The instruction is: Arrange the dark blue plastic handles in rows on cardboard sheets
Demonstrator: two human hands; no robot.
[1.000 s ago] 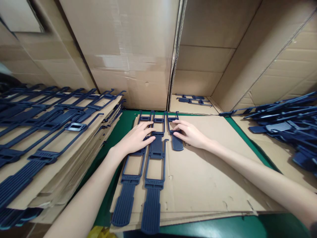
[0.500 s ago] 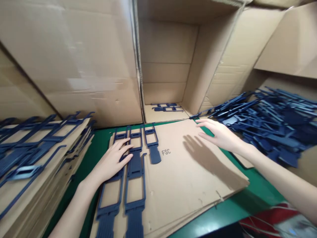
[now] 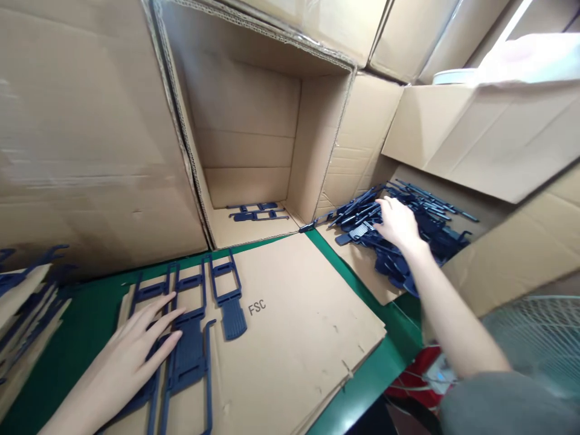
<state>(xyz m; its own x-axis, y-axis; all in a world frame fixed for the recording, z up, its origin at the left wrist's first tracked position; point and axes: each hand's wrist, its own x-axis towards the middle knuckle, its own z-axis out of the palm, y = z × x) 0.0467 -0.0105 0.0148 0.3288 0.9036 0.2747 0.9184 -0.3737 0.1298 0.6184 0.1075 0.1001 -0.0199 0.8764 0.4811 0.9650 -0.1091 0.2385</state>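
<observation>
Left hand (image 3: 138, 344): we spread it loosely over blue frames (image 3: 189, 347) lying on the cardboard (image 3: 294, 338), gripping none. Right hand (image 3: 399, 223): we hold it part-open at the heap (image 3: 437, 232) of frames; we cannot tell whether it touches any. Also: one frame beside the printed "FSC" (image 3: 257, 307); more inside the open box (image 3: 249, 142).

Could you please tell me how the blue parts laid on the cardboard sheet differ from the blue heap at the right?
The laid parts lie flat and roughly lined up; the heap is tangled, its pieces at many angles. The left hand rests on the laid parts, while the right hand is at the heap. Both are dark blue.
</observation>
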